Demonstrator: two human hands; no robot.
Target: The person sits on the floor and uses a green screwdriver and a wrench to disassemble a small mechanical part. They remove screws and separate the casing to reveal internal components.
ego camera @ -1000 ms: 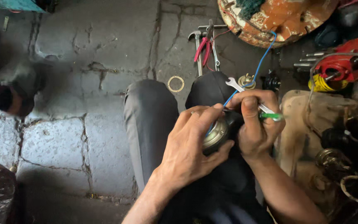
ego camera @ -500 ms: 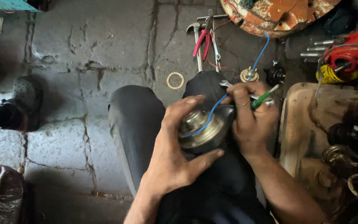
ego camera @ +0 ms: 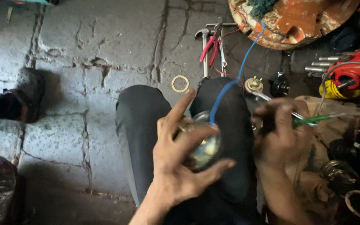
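My left hand (ego camera: pixel 180 162) grips a round metal part (ego camera: pixel 203 146) over my knees, fingers spread around its rim. A blue wire (ego camera: pixel 234 66) runs from the part up toward an orange rusty disc (ego camera: pixel 296 18) at the top. My right hand (ego camera: pixel 278 133) is closed on a green-handled tool (ego camera: pixel 313 121), blurred by motion, just right of the metal part. My dark trousers (ego camera: pixel 140 125) fill the middle of the view.
Red-handled pliers (ego camera: pixel 210 46) and a wrench lie on the cracked stone floor ahead of my knees, near a brass ring (ego camera: pixel 180 83) and a small brass fitting (ego camera: pixel 253 84). A red machine part (ego camera: pixel 353 71) and greasy parts crowd the right. Another person's shoe (ego camera: pixel 28 93) stands at left.
My right hand has drawn away to the right from the metal part with the green-handled tool. My left hand has shifted lower with the part, and the view has tilted slightly.
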